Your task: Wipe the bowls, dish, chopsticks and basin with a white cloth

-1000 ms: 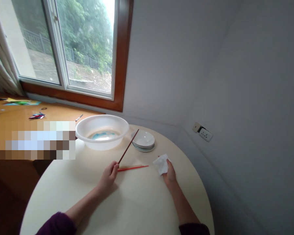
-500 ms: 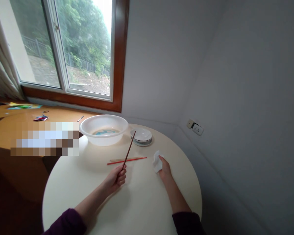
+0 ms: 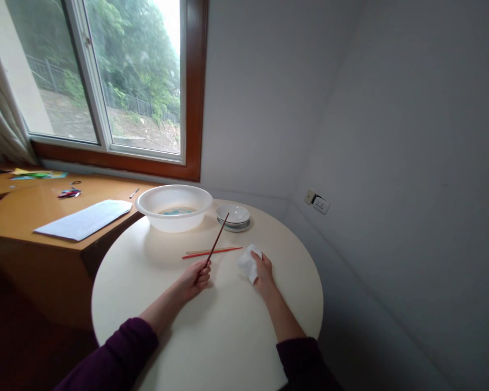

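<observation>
My left hand (image 3: 195, 278) is closed round the lower end of a dark red chopstick (image 3: 217, 242), which slants up toward the far side of the round cream table (image 3: 228, 326). My right hand (image 3: 261, 271) grips a crumpled white tissue (image 3: 248, 263) just right of the chopstick. Two more chopsticks, one red (image 3: 212, 252) and one pale, lie flat on the table beyond my hands.
A translucent white basin (image 3: 174, 206) with a little bluish water stands at the table's far side, beside stacked small white dishes (image 3: 233, 216). A wooden desk (image 3: 32, 217) with a white paper (image 3: 83, 218) and small items sits left, under the window. A wall socket (image 3: 317, 202) is at right.
The view has pulled back from the table. My right hand with the tissue has come left, closer to the raised chopstick. My left hand has lifted the chopstick off the lying pair.
</observation>
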A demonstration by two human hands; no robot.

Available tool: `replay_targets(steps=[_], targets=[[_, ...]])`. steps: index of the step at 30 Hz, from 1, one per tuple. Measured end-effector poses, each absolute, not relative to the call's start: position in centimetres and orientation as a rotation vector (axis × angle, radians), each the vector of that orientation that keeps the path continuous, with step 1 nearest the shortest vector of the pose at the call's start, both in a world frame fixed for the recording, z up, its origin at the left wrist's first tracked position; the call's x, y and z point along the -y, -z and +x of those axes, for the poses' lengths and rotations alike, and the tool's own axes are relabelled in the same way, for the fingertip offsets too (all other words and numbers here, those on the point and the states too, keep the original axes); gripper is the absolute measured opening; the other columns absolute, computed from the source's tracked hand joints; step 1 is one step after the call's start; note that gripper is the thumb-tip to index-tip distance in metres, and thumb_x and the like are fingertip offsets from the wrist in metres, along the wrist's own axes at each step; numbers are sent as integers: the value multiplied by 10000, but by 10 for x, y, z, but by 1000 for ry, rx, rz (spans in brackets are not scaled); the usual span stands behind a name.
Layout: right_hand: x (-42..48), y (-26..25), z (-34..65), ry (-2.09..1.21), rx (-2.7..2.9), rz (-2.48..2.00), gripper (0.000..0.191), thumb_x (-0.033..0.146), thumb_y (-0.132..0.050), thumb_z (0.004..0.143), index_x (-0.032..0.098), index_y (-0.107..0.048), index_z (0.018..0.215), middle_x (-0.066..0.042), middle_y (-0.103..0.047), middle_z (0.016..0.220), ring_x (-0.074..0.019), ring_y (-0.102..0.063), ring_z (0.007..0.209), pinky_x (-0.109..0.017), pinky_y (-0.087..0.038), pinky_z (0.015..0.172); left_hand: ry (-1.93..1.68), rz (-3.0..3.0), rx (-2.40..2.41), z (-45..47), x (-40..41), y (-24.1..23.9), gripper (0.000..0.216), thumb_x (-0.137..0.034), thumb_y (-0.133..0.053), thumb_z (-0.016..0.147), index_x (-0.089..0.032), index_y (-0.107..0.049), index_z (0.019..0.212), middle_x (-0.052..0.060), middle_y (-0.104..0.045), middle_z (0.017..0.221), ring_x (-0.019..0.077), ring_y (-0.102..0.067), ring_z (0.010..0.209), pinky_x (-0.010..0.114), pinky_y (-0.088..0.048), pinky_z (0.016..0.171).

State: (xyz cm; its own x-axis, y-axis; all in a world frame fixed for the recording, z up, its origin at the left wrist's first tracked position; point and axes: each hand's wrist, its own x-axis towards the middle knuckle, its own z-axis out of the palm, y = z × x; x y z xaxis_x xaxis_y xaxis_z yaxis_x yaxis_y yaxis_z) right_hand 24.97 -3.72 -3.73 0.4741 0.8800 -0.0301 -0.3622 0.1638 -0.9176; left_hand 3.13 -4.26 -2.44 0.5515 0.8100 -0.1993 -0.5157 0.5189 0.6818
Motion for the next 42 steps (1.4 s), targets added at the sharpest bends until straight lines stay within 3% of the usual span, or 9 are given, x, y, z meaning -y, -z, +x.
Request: replay_targets(steps=[9, 19, 28, 35, 39, 42], targets=[[56, 33, 233, -987, 653, -1083, 234, 324, -680, 547, 179, -528, 650, 61, -539, 531, -99, -492, 483, -201, -381, 438, -847, 671, -546, 32, 43, 26, 235, -274, -622, 766, -150, -431, 706, -118, -209, 467, 10, -200, 352, 141, -110, 345], [57, 31, 221, -1096, 608, -1036, 208, 268, -665, 502, 170, -539, 636, 46, -559, 540, -114, -498, 501, -230, -412, 465, -844, 735, -507, 32, 46, 24, 319, -314, -667, 734, -162, -390, 685, -108, -245, 485, 9, -211, 379, 141, -117, 367], [59, 26, 206, -1242, 683, -913, 208, 235, -664, 512, 141, -623, 693, 13, -623, 613, -146, -549, 581, -263, -442, 570, -820, 865, -579, 41, 53, 21, 395, -422, -707, 662, -174, -401, 682, -117, -289, 438, 8, -197, 367, 147, -127, 368], [60, 20, 189, -1348, 723, -735, 149, 205, -701, 561, 159, -641, 690, 12, -628, 631, -133, -551, 601, -240, -431, 594, -878, 1087, -767, 58, 58, 24, 493, -625, -640, 583, -194, -419, 675, -133, -272, 381, 21, -157, 319, 182, -94, 329], [60, 13, 182, -1403, 718, -646, 188, 340, -725, 614, 181, -667, 694, -2, -643, 676, -150, -581, 659, -274, -459, 668, -932, 1142, -803, 66, 55, 26, 496, -642, -614, 583, -192, -415, 645, -130, -264, 371, 26, -173, 323, 190, -102, 332], [61, 14, 183, -1446, 760, -639, 367, 503, -669, 659, 165, -705, 796, -72, -683, 898, -200, -613, 842, -335, -451, 801, -939, 1122, -814, 68, 53, 24, 463, -594, -636, 587, -184, -452, 697, -132, -262, 380, 30, -181, 333, 191, -112, 341]])
